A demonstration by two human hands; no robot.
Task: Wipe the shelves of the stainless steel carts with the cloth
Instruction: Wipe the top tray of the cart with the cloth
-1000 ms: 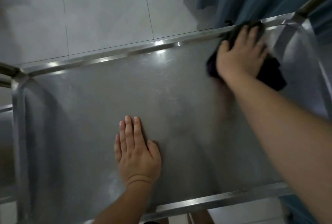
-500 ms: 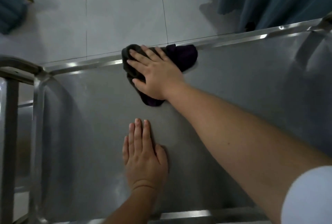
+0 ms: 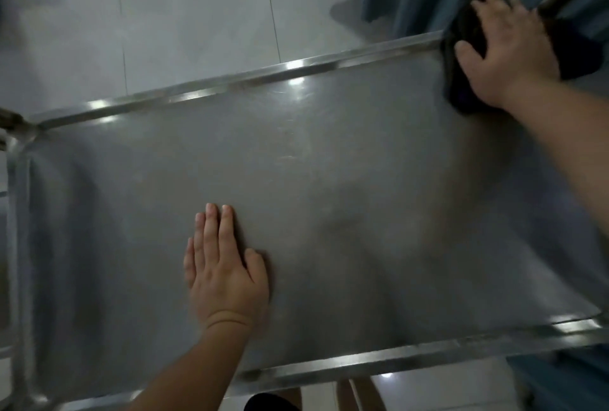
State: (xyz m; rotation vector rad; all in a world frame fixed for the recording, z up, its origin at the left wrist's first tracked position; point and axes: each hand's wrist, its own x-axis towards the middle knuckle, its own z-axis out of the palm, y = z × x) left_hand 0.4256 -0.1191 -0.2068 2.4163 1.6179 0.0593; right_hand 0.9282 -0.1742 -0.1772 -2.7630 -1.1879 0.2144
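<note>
Cloth [image 3: 468, 38] swept right; right hand [image 3: 506, 57] seemingly flat.

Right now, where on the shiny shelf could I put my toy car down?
The big bare patch is the middle of the shelf, between the left hand lying flat near the front rail and the right hand pressing the dark cloth. The left end, beside the corner post, is bare too. The far right corner is crowded by the cloth.
</note>
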